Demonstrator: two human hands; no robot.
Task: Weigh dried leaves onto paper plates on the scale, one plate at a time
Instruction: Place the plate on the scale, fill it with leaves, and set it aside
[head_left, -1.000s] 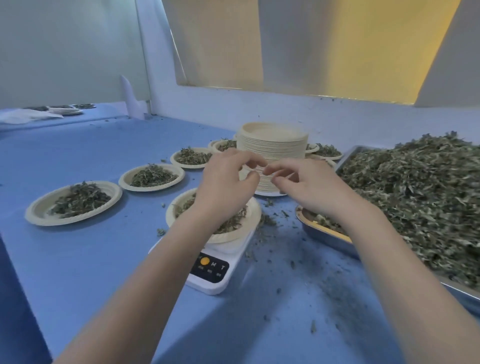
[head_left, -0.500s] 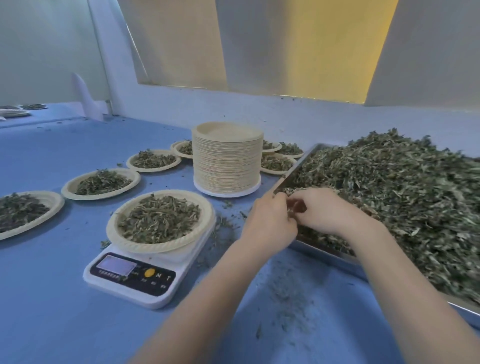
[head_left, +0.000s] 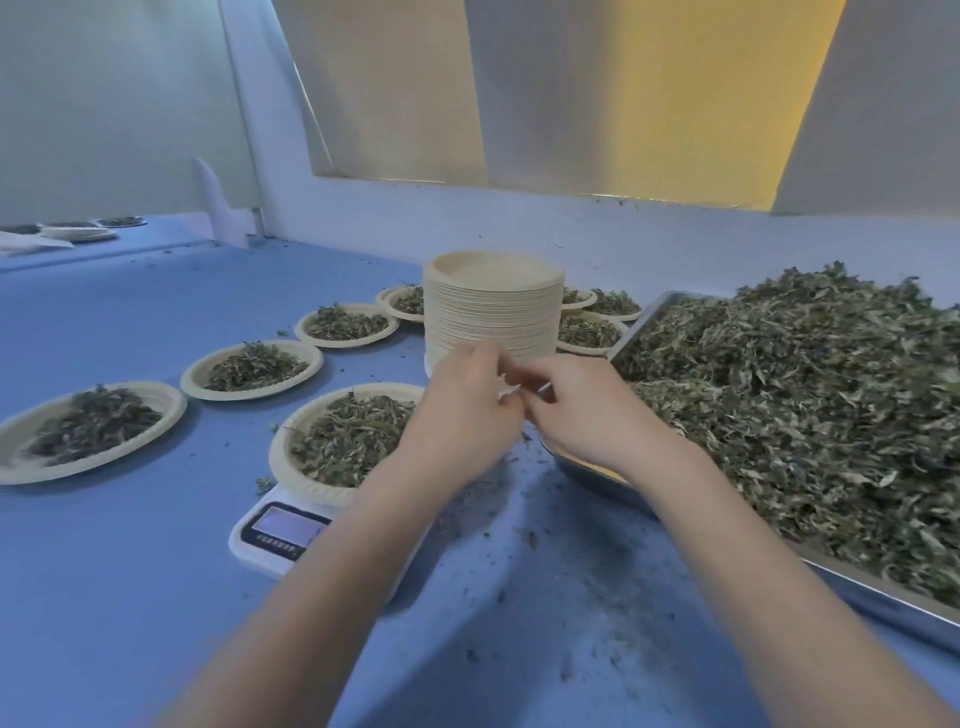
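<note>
- Two hands meet in front of the foot of the plate stack (head_left: 493, 306): the left hand (head_left: 467, 410) and the right hand (head_left: 582, 415) have their fingertips drawn together, touching or nearly so.
- Fingers of both are curled in a pinch (motion blur hides whether anything lies between them, so what they hold, if anything, cannot be told).
- The scale (head_left: 283, 535) sits on the blue surface (head_left: 130, 597), its display facing the person; the left forearm crosses its right part.
- A paper plate (head_left: 291, 457) heaped with dried leaves (head_left: 353, 436) rests on the scale.
- Three more filled plates run in a row to the left: the nearest (head_left: 88, 431), the middle one (head_left: 252, 369), the farthest (head_left: 347, 325).
- Further filled plates peek out on either side behind the stack.
- A metal tray (head_left: 883, 603) at the right holds a large heap of loose leaves (head_left: 805, 405); the right hand hovers over its near-left corner.
- Leaf crumbs (head_left: 571, 582) litter the surface between scale and tray.
</note>
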